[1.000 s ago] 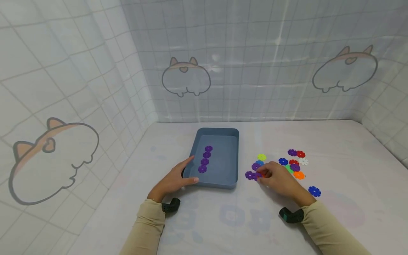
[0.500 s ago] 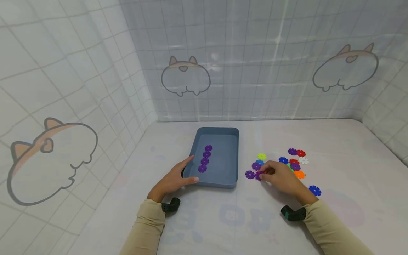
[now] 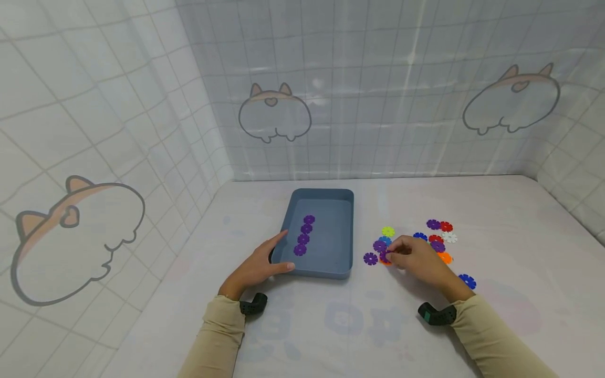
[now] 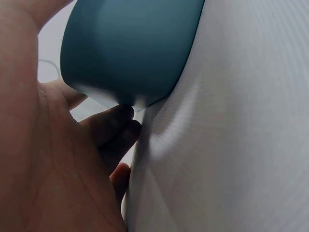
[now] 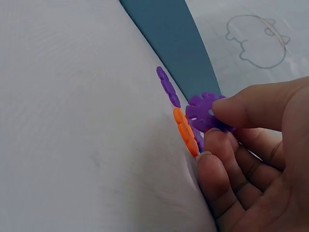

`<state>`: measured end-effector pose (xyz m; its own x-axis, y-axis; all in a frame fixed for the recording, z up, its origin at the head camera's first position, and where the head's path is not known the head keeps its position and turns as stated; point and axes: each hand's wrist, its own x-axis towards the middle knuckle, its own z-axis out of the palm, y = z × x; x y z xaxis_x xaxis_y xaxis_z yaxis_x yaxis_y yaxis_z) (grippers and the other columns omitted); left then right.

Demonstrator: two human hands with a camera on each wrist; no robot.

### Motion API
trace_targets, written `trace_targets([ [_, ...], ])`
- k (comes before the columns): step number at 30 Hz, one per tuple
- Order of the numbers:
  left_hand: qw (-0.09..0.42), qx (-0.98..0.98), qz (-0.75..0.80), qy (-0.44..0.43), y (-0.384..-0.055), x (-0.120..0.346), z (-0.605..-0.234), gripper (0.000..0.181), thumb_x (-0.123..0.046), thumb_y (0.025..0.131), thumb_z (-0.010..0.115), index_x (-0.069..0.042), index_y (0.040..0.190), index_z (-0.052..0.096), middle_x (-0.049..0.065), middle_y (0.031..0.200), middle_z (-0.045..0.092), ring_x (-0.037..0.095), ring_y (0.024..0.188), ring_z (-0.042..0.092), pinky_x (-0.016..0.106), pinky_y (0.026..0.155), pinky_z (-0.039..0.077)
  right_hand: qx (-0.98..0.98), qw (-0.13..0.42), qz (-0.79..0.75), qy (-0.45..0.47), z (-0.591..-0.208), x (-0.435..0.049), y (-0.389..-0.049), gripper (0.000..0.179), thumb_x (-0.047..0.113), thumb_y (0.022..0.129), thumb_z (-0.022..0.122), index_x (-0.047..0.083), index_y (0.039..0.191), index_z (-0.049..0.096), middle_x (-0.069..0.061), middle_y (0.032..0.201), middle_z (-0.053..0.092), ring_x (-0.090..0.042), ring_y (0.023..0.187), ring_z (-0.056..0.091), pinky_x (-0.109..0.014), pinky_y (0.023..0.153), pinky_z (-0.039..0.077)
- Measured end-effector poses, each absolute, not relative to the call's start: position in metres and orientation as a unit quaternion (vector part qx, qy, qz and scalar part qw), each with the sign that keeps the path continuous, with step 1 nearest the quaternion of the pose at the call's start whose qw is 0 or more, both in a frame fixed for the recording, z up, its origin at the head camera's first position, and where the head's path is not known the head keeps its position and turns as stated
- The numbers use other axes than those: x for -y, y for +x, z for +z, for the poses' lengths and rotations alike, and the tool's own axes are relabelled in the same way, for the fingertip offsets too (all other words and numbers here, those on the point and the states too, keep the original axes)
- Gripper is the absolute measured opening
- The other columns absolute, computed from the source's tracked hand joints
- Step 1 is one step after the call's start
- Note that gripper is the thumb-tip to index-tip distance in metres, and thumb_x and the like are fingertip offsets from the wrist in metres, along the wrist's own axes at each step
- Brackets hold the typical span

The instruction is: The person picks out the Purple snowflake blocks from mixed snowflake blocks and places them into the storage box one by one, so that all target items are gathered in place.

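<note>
Purple disc (image 5: 200, 112), pinched in right hand (image 3: 415, 261), is needing light pressure clear of orange disc (image 5: 186, 132); left hand (image 3: 256, 266), fingers spread, is touching tray (image 3: 333, 236).

Head view high, facing forward-down; wrist views close; all share tray (image 3: 333, 236).

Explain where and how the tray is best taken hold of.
Probably midway along both long walls of the tray, coming from above: it lies flat, its walls stand up, and other discs lie beyond the right one. Keeping it level should suit the four purple discs inside.
</note>
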<state>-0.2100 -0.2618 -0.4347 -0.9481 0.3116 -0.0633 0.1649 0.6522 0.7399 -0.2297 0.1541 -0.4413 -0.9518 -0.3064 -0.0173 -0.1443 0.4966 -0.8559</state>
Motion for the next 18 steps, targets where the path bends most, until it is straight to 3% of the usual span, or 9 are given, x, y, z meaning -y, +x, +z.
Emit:
trace_targets([
  [9, 0.090, -0.905, 0.395, 0.132, -0.2093, 0.2615, -0.4336, 0.093, -0.053, 0.088, 0.072, -0.028, 0.162, 0.021, 0.009, 0.165, 0.020, 0.035, 0.151, 0.015, 0.065, 0.115, 0.018, -0.847, 0.089, -0.510, -0.119, -0.4394, -0.1543, -0.2302, 0.023, 0.015, 0.099, 0.063, 0.005, 0.119, 0.066, -0.011, 0.093, 0.063, -0.027, 0.081, 0.059, -0.033, 0.068, 0.054],
  [18, 0.092, -0.905, 0.395, 0.131, -0.2076, 0.2605, -0.4312, 0.094, -0.054, 0.088, 0.071, -0.026, 0.162, 0.021, 0.010, 0.165, 0.020, 0.036, 0.151, 0.015, 0.066, 0.115, 0.018, -0.846, 0.074, -0.517, -0.108, -0.4398, -0.1541, -0.2274, 0.026, 0.016, 0.100, 0.064, 0.009, 0.123, 0.069, -0.010, 0.094, 0.064, -0.028, 0.085, 0.060, -0.032, 0.068, 0.055],
])
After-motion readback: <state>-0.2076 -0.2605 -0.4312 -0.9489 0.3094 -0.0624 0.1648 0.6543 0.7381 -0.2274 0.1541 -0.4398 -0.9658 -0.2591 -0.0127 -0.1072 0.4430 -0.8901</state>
